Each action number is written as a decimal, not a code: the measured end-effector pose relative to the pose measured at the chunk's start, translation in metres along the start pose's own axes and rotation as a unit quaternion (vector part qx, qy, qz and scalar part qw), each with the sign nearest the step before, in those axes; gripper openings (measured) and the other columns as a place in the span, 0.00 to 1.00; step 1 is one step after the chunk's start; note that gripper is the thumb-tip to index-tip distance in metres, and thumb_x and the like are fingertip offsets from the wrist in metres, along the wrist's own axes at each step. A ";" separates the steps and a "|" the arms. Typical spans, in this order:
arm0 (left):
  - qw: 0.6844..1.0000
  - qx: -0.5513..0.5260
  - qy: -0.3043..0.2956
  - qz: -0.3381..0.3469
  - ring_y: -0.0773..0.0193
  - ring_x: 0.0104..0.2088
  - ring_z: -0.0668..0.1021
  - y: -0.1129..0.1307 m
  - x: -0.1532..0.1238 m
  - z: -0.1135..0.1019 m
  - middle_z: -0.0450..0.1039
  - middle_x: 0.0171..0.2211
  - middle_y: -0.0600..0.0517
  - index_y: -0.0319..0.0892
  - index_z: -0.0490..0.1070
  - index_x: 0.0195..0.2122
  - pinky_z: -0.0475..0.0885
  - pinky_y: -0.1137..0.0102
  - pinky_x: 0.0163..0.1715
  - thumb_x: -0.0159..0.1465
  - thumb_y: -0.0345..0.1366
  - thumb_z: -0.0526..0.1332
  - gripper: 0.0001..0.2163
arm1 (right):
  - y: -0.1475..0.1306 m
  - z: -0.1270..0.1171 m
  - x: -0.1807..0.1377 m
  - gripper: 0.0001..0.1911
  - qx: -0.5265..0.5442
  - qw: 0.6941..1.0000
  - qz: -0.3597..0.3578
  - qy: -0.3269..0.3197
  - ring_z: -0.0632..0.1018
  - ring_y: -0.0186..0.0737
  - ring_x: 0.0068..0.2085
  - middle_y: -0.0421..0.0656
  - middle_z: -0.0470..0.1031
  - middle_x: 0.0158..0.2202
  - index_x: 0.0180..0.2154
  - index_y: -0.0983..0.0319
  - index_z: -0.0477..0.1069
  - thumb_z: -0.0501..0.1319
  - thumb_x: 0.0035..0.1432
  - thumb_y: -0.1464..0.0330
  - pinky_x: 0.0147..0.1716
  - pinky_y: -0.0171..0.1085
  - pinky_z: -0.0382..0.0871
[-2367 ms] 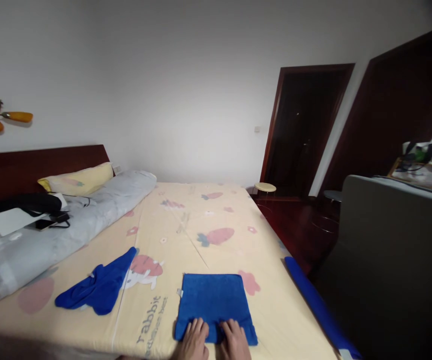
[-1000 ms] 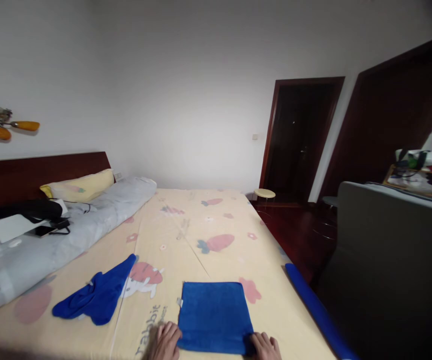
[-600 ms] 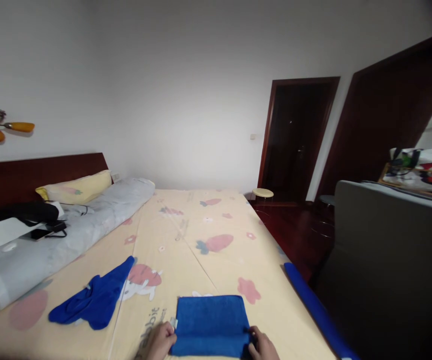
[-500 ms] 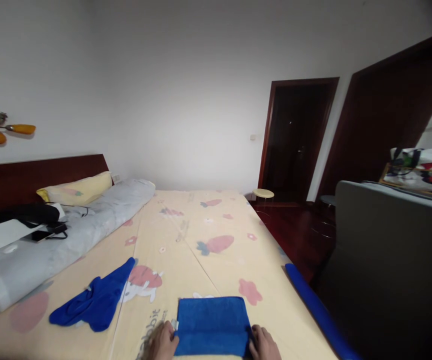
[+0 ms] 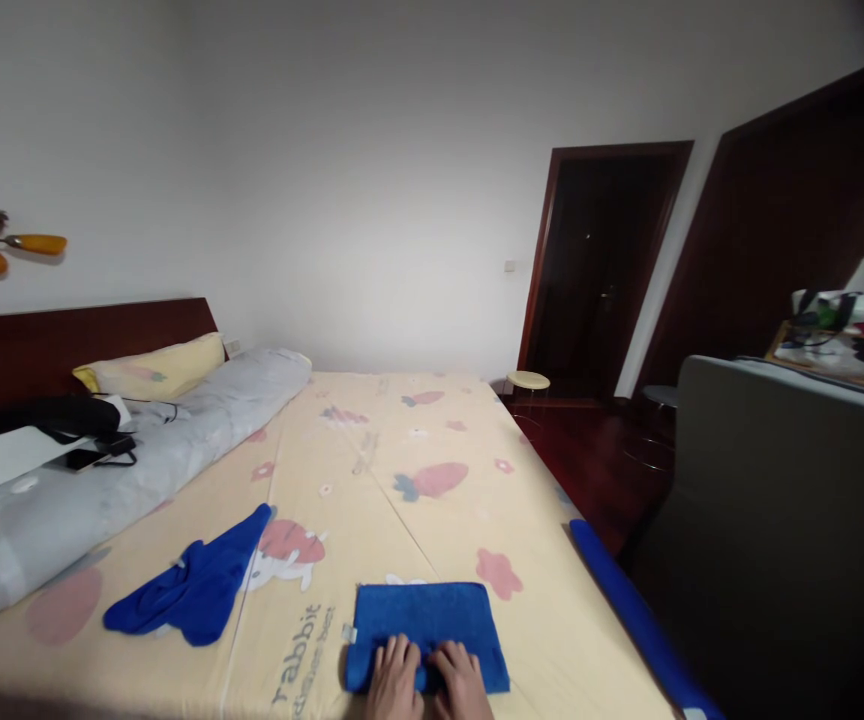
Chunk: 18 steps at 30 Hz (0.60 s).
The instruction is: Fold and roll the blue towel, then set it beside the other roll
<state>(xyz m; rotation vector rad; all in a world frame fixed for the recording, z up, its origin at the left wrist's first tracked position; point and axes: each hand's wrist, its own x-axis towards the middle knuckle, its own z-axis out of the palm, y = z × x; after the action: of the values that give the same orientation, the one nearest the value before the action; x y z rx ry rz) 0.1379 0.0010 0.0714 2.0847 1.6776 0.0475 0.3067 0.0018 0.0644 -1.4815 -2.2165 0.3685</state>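
Observation:
A folded blue towel (image 5: 424, 605) lies on the bed in front of me, with a small white tag at its left edge. Both hands rest on the near half of its top. My left hand (image 5: 396, 680) has its fingers laid on the cloth, slightly bent. Close beside it, my right hand (image 5: 460, 682) lies on the towel the same way, fingertips turned inward. Neither hand grips anything that I can see. A second blue cloth (image 5: 203, 590) sits crumpled on the sheet to the left.
The bed (image 5: 372, 520) has a patterned yellow sheet. A grey rolled quilt (image 5: 199, 430) bears a black bag (image 5: 49, 418) and a phone (image 5: 85, 459). Something long and blue (image 5: 627, 610) runs along the right edge. A dark panel (image 5: 784, 530) stands at right, a stool (image 5: 528, 381) beyond.
My hands have left the towel's left and right edges and come together on its near middle. The view has shifted slightly. The crumpled cloth has stayed in place.

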 end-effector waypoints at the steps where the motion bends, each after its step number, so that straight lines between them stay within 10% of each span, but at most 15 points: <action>1: 1.000 0.005 0.009 -0.005 0.58 0.67 0.51 -0.009 -0.003 -0.002 0.51 0.67 0.51 0.47 0.55 0.62 0.43 0.60 0.65 0.54 0.31 0.50 0.31 | 0.010 -0.002 -0.004 0.26 0.000 1.000 -0.004 -0.013 0.73 0.45 0.47 0.42 0.74 0.47 0.46 0.52 0.69 0.56 0.42 0.75 0.45 0.41 0.63; 9: 0.994 0.057 0.068 -0.057 0.57 0.59 0.62 -0.058 -0.047 -0.049 0.65 0.58 0.50 0.48 0.65 0.53 0.52 0.62 0.59 0.50 0.30 0.50 0.26 | 0.085 -0.047 -0.050 0.27 -0.049 0.997 0.049 0.032 0.72 0.46 0.47 0.42 0.74 0.49 0.48 0.49 0.68 0.57 0.44 0.71 0.43 0.41 0.60; 18: 0.996 0.001 0.083 0.040 0.57 0.59 0.64 0.007 -0.010 -0.020 0.68 0.56 0.53 0.52 0.68 0.50 0.53 0.62 0.61 0.58 0.33 0.49 0.20 | 0.009 -0.002 -0.001 0.10 -0.044 0.993 -0.081 0.073 0.73 0.37 0.39 0.36 0.75 0.38 0.36 0.53 0.69 0.58 0.50 0.72 0.39 0.36 0.58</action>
<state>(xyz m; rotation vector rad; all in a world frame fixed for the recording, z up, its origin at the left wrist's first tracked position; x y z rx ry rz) 0.1359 -0.0025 0.0946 2.2015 1.6871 0.2492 0.3152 0.0047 0.0624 -1.3146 -2.2399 0.1083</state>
